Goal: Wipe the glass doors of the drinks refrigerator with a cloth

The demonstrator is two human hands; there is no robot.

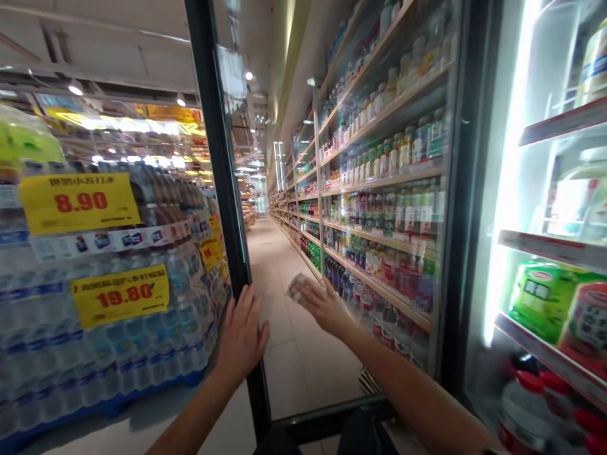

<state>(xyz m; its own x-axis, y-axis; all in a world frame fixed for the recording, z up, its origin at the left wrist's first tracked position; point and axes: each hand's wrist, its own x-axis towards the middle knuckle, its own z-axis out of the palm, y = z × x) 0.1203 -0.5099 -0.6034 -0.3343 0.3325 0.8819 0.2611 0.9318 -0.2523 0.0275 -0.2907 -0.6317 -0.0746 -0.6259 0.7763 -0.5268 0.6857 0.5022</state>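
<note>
A glass cooler door with a black frame stands swung open in front of me. My left hand lies at the frame's left upright, fingers stretched out and thumb apart. On or close to the door's glass, my right hand is open, its fingers extended to the left. A small blurred greyish patch shows at those fingertips; whether it is a cloth or a reflection in the glass I cannot tell. Neither hand visibly grips a bottle or pack.
To the right, the lit cooler holds a green pack, a reddish pack and red-capped bottles on its shelves. At left, wrapped water bottles are stacked under yellow price signs. Shelves of drinks show in the glass.
</note>
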